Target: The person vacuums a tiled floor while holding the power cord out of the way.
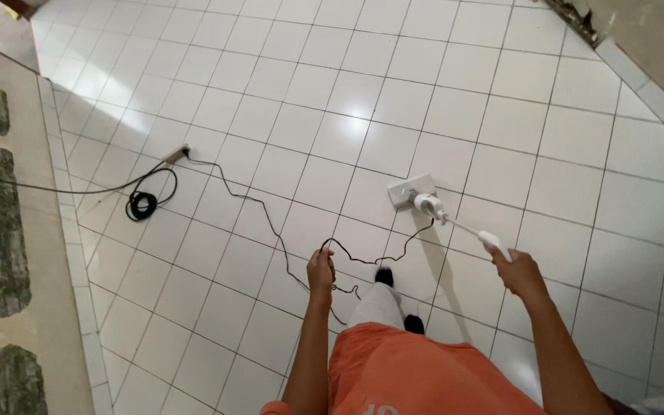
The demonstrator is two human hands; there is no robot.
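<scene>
Holding a white stick vacuum (433,204) by its handle, the right hand (518,270) has its fingers wrapped tight around the top end. The flat cleaning head sits on the white tile floor (455,100), well past those fingers. The left hand (320,270) is closed on a thin black cord (270,223). From those fingers the cord runs away across the floor to a white power strip (176,154). A coiled black cable (142,204) lies near that strip.
</scene>
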